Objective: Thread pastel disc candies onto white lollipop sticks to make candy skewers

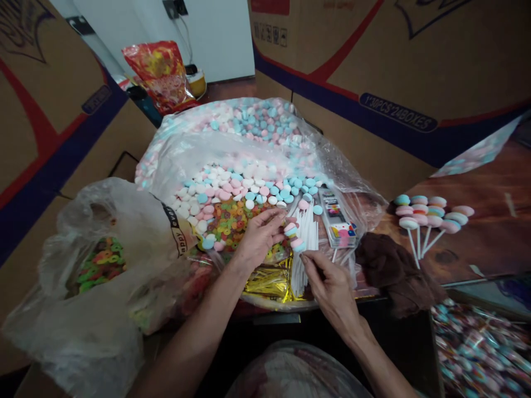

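Observation:
Between my hands is a small lollipop [293,235], a tilted stack of pink, blue and yellowish candy tablets. My right hand [334,279] is closed in a pinch at its lower end; the stick is mostly hidden by the fingers. My left hand [259,237] has its thumb and fingers drawn together beside the stack's upper end; what they hold, if anything, is unclear. Below lie white sticks [305,276] and gold twist ties [267,283]. Fruit-coloured ring candies [228,224] lie behind my left hand, with loose pastel tablets [249,188] beyond.
A clear plastic bag of tablets [257,119] spreads across the back. Finished-looking lollipops [431,213] lie right, near a brown cloth [385,271]. A clear case [338,218] sits beside the sticks. A bag of rings [103,265] stands left. Large cartons [373,72] flank the table.

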Demonstrator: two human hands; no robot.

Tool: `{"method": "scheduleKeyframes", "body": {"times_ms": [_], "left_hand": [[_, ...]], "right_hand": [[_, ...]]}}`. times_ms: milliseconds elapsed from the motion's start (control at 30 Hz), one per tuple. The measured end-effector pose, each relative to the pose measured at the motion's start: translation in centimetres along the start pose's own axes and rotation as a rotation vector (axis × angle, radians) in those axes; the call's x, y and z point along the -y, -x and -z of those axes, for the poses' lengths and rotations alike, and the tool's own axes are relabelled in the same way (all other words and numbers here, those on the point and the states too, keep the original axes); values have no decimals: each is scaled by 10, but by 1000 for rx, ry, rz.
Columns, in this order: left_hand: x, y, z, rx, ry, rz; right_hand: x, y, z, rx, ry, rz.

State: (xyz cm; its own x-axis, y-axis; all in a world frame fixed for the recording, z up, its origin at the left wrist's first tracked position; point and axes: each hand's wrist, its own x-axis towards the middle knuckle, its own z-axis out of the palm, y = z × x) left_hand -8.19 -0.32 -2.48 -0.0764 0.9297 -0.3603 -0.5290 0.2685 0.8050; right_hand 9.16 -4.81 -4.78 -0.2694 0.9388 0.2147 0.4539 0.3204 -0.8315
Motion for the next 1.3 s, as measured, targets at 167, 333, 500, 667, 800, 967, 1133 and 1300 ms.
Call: {"method": "scheduleKeyframes", "body": {"times_ms": [167, 333, 500, 667, 800, 967, 1133, 1300], "left_hand": [[1, 0, 3, 22, -6, 33], [1, 2, 0, 25, -4, 37], [3, 6, -6, -19, 93, 58], [10, 10, -12, -82, 180, 27], [15, 12, -20, -113, 209, -19], [22, 13, -33, -101, 196, 9], [16, 2, -29, -63, -82, -45], [-8, -30, -12, -216, -918, -366]], "right_hand": [[1, -4, 8, 63, 13, 32], [3, -7, 7, 46, -10, 37], [6, -7, -7, 40, -38, 18], [10, -12, -15, 30, -31, 42], [13, -17, -21, -16, -16, 41], [14, -19, -27, -110, 5, 31], [-2, -24, -19, -149, -13, -25], [-22, -23, -5, -185, -27, -93]]}}
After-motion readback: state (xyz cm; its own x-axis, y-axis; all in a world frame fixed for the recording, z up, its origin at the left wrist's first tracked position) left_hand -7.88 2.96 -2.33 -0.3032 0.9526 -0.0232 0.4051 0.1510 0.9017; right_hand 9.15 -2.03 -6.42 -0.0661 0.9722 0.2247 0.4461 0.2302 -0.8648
